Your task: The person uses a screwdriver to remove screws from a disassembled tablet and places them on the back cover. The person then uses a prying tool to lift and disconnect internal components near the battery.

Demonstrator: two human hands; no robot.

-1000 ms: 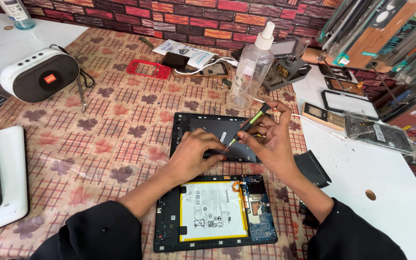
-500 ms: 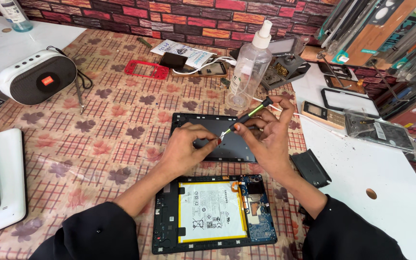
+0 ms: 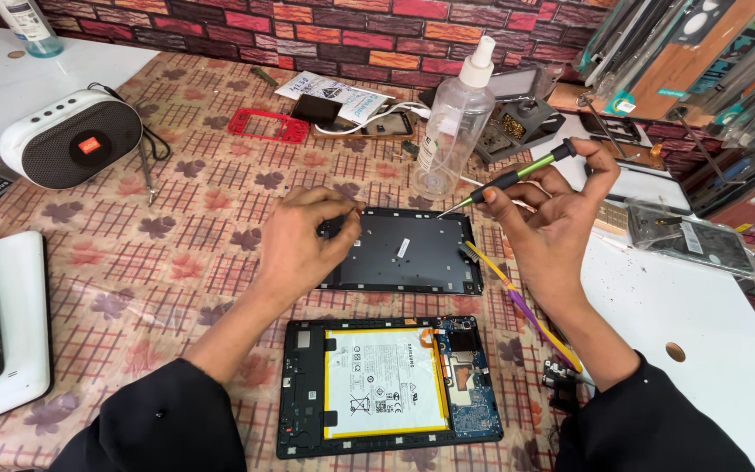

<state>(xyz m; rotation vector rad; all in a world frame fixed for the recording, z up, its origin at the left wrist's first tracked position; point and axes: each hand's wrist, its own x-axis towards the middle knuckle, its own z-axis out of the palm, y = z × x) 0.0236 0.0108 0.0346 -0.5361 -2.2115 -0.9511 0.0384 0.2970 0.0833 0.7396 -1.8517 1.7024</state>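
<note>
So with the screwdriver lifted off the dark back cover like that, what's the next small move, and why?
Probably lower the screwdriver tip back toward the back cover. The right hand holds it raised, tip just above the cover's upper edge, while the left hand presses fingertips on the cover's left corner, steadying it.

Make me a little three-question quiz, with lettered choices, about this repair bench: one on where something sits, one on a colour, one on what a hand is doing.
1. Where is the clear spray bottle?
A. beyond the dark back cover
B. on the open tablet
C. in the left hand

2. What colour is the small frame near the brick wall?
A. blue
B. red
C. white

3. What is the right hand doing?
A. lying flat
B. holding a screwdriver off the table
C. gripping the bottle

Answers: 1 A, it stands past the cover's far edge. 2 B, it is plainly red. 3 B, the fingers hold the tool, tip down.
</note>
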